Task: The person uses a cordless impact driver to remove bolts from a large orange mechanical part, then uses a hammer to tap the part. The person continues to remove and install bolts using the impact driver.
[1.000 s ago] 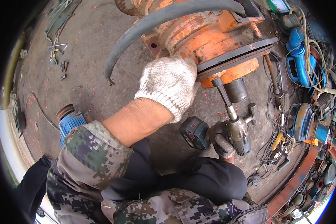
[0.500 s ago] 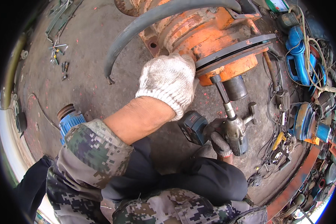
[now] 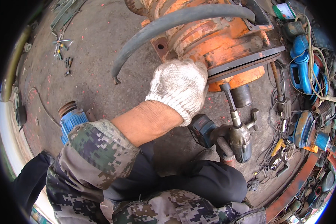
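A large orange motor housing (image 3: 220,48) with a dark flange rim lies across the top middle. My left hand (image 3: 178,87), in a white knitted glove, is closed against the flange's left edge; its fingertips are hidden. My right hand (image 3: 223,142), in a dark-palmed glove, is wrapped round the grip of a cordless impact wrench (image 3: 241,143). A long socket bar (image 3: 230,99) runs from the wrench up to the underside of the flange, beside a dark round shaft (image 3: 241,96). The wrench's battery (image 3: 202,130) points left.
A thick grey hose (image 3: 168,24) arches over the housing. A hammer (image 3: 254,118) lies right of the wrench. Blue power tools (image 3: 301,63), cables and a blue-orange motor (image 3: 305,130) crowd the right. Left are a small blue motor (image 3: 72,121), bolts (image 3: 68,65) and hand tools (image 3: 59,48).
The whole scene has shifted a little right and down in the picture. Both hands keep their places at the flange and on the impact wrench.
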Demonstrator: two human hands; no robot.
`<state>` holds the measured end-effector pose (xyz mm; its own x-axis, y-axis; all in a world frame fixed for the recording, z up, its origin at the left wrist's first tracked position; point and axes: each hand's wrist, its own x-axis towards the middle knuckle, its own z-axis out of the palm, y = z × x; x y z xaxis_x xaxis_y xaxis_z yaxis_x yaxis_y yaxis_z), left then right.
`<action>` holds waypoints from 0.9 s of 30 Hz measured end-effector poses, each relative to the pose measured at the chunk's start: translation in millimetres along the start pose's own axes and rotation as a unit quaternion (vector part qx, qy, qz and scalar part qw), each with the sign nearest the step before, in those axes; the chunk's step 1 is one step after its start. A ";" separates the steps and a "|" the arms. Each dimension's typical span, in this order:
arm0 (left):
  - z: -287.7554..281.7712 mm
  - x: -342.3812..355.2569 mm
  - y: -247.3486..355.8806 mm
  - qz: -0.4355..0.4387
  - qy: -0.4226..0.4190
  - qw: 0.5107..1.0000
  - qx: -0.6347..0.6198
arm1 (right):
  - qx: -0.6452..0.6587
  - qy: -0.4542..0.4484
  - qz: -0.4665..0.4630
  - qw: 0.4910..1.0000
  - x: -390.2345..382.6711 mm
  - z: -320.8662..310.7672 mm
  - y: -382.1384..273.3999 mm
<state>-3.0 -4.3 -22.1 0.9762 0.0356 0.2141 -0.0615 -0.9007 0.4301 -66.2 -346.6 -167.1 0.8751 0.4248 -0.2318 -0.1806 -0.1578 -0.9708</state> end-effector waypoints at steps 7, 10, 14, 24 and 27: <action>-2.2 -3.2 -1.4 -0.007 0.002 1.000 -0.002 | 0.108 0.021 -0.013 0.994 8.8 16.5 -19.4; -2.5 0.2 2.4 -0.004 -0.002 1.000 -0.005 | -0.005 -0.001 -0.085 0.996 10.4 5.7 -16.2; -6.9 -0.4 3.5 -0.001 -0.014 1.000 0.013 | -0.115 0.008 -0.078 0.990 9.1 -2.1 -20.2; -42.0 -12.5 41.7 -0.083 -0.025 0.992 0.093 | 0.362 0.021 0.002 0.932 5.2 1.9 -18.3; -46.2 -15.1 50.6 -0.083 -0.043 0.982 0.166 | 0.385 -0.047 -0.021 0.921 5.6 1.9 -15.7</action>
<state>-30.4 -30.5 36.9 0.9820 0.1694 0.0839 0.1567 -0.9777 0.1402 -59.4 -340.0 -153.3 0.8522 0.4977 -0.1613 -0.4439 0.5248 -0.7263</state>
